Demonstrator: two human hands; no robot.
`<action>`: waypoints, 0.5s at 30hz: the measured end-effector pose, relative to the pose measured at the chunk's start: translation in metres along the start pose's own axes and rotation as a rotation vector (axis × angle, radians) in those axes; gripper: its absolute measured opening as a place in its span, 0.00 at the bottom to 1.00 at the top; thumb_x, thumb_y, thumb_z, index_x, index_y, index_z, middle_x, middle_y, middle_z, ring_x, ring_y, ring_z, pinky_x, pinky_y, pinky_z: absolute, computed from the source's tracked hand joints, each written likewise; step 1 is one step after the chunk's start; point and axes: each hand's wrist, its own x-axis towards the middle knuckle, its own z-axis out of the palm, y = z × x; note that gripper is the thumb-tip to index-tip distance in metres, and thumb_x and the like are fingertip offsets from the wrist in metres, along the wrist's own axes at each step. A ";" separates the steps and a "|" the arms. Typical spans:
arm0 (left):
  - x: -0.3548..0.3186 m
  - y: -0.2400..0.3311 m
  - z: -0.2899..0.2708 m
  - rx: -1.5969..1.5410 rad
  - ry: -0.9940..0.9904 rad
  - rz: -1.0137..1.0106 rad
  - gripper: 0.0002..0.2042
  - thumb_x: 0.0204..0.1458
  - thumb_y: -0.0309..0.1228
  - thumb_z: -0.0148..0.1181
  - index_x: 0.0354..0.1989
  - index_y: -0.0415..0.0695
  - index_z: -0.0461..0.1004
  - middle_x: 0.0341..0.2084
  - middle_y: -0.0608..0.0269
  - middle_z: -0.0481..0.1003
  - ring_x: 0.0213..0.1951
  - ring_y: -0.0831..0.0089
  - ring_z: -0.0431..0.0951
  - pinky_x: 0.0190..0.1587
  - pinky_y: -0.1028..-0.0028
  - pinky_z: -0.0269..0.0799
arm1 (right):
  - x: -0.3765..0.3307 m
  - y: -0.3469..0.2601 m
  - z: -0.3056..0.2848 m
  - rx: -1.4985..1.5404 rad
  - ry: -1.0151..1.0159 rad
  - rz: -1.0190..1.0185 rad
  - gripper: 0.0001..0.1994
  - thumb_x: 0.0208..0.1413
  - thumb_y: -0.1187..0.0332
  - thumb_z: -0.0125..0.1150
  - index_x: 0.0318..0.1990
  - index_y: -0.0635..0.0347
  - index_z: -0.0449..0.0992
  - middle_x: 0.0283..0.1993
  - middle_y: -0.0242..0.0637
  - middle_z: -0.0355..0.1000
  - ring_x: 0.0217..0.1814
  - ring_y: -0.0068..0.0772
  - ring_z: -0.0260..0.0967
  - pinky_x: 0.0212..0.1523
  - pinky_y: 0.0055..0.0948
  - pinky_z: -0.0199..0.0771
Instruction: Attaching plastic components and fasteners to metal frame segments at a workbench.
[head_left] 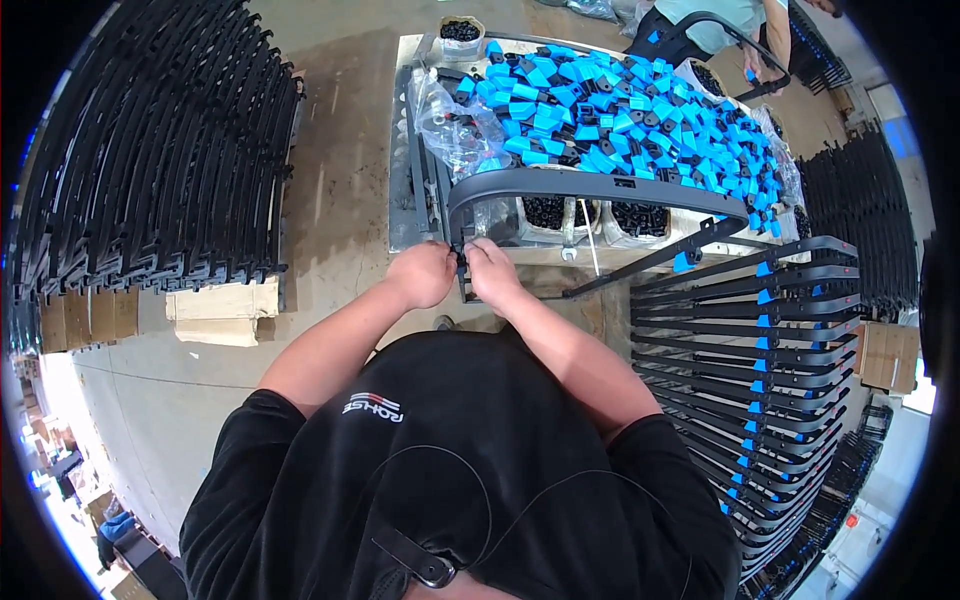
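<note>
Both hands meet at the near left end of a bent black metal frame, just in front of the worktable. My left hand is closed around that end from the left. Close against it, my right hand pinches the same end with its thumb and fingers. Whatever small piece may lie between the fingertips is hidden. From there the frame curves up over the table's near edge and runs right, with a blue piece on its lower bar. An open-ended wrench lies beneath the frame.
The worktable bears a heap of blue and black plastic parts, a clear plastic bag and white sacks of small black pieces. Black frames stand stacked left and right. Across the table, a co-worker handles another frame.
</note>
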 end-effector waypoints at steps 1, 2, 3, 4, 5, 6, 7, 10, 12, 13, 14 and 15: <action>0.000 -0.001 0.001 -0.005 0.014 0.011 0.17 0.65 0.36 0.44 0.40 0.34 0.74 0.42 0.39 0.77 0.49 0.42 0.76 0.54 0.51 0.71 | 0.003 0.004 0.002 0.000 0.000 0.000 0.24 0.68 0.53 0.46 0.45 0.68 0.78 0.48 0.60 0.76 0.55 0.60 0.72 0.56 0.45 0.69; -0.001 -0.002 0.002 -0.005 0.014 0.011 0.17 0.65 0.36 0.44 0.40 0.34 0.74 0.42 0.39 0.77 0.49 0.42 0.76 0.54 0.51 0.71 | 0.009 0.006 0.003 0.043 -0.059 0.096 0.24 0.69 0.53 0.45 0.46 0.69 0.78 0.49 0.60 0.76 0.56 0.60 0.72 0.56 0.45 0.69; -0.001 -0.001 0.001 -0.011 0.007 0.003 0.17 0.65 0.36 0.44 0.40 0.34 0.74 0.42 0.39 0.77 0.49 0.42 0.76 0.55 0.51 0.70 | 0.011 0.001 0.002 0.090 -0.118 0.194 0.24 0.69 0.53 0.45 0.47 0.69 0.77 0.49 0.60 0.76 0.56 0.60 0.72 0.56 0.45 0.69; 0.000 -0.001 0.000 -0.017 0.000 -0.004 0.17 0.65 0.36 0.44 0.40 0.34 0.74 0.42 0.39 0.77 0.49 0.42 0.76 0.55 0.51 0.70 | 0.010 -0.002 0.002 0.092 -0.118 0.196 0.24 0.69 0.53 0.45 0.47 0.69 0.77 0.49 0.60 0.76 0.56 0.60 0.72 0.56 0.45 0.69; 0.000 -0.003 0.001 -0.015 -0.002 -0.004 0.17 0.65 0.36 0.44 0.40 0.34 0.74 0.42 0.39 0.77 0.49 0.42 0.76 0.55 0.51 0.70 | 0.008 -0.006 0.001 0.045 -0.108 0.169 0.23 0.69 0.54 0.46 0.49 0.68 0.77 0.46 0.57 0.76 0.51 0.54 0.72 0.54 0.42 0.69; 0.001 -0.004 0.002 -0.001 0.005 -0.002 0.17 0.65 0.37 0.44 0.41 0.34 0.75 0.43 0.39 0.78 0.49 0.43 0.77 0.54 0.52 0.72 | 0.005 -0.010 0.000 -0.003 -0.097 0.140 0.21 0.70 0.56 0.47 0.52 0.68 0.76 0.43 0.54 0.77 0.46 0.48 0.73 0.52 0.39 0.70; 0.001 -0.004 0.003 0.013 0.012 0.000 0.18 0.65 0.37 0.43 0.41 0.35 0.76 0.44 0.39 0.78 0.49 0.44 0.78 0.54 0.52 0.73 | 0.005 -0.009 0.001 -0.002 -0.097 0.140 0.21 0.70 0.56 0.47 0.52 0.68 0.76 0.43 0.54 0.77 0.46 0.48 0.73 0.52 0.39 0.70; 0.003 -0.002 0.003 0.024 0.000 0.018 0.18 0.65 0.37 0.43 0.42 0.35 0.76 0.44 0.40 0.78 0.49 0.45 0.78 0.54 0.52 0.73 | 0.007 0.003 0.005 -0.032 -0.006 0.062 0.22 0.70 0.56 0.47 0.52 0.70 0.75 0.44 0.54 0.77 0.46 0.47 0.73 0.52 0.40 0.70; 0.004 -0.001 0.001 0.020 -0.011 0.014 0.18 0.65 0.37 0.43 0.42 0.35 0.76 0.45 0.40 0.78 0.50 0.45 0.77 0.55 0.52 0.72 | 0.017 0.012 0.006 -0.010 -0.042 0.095 0.23 0.69 0.56 0.47 0.48 0.71 0.76 0.43 0.53 0.78 0.42 0.49 0.74 0.48 0.42 0.72; 0.003 -0.002 0.001 0.012 -0.017 0.000 0.18 0.65 0.37 0.43 0.42 0.35 0.76 0.45 0.40 0.78 0.50 0.45 0.77 0.55 0.52 0.72 | 0.013 -0.005 0.002 -0.011 -0.046 0.096 0.23 0.69 0.56 0.47 0.48 0.71 0.76 0.43 0.53 0.78 0.42 0.49 0.74 0.48 0.42 0.72; 0.001 -0.002 0.000 0.010 -0.017 -0.003 0.18 0.65 0.37 0.43 0.42 0.35 0.76 0.45 0.40 0.78 0.50 0.45 0.77 0.55 0.52 0.72 | 0.008 -0.022 -0.002 0.101 -0.113 0.296 0.23 0.68 0.54 0.48 0.46 0.70 0.77 0.45 0.56 0.77 0.44 0.54 0.75 0.49 0.46 0.72; 0.000 -0.001 -0.003 0.012 -0.022 0.001 0.18 0.65 0.38 0.43 0.42 0.35 0.76 0.45 0.40 0.78 0.50 0.45 0.77 0.55 0.52 0.72 | 0.005 -0.037 -0.007 0.213 -0.175 0.494 0.23 0.67 0.52 0.49 0.44 0.69 0.77 0.47 0.59 0.77 0.46 0.60 0.76 0.49 0.49 0.73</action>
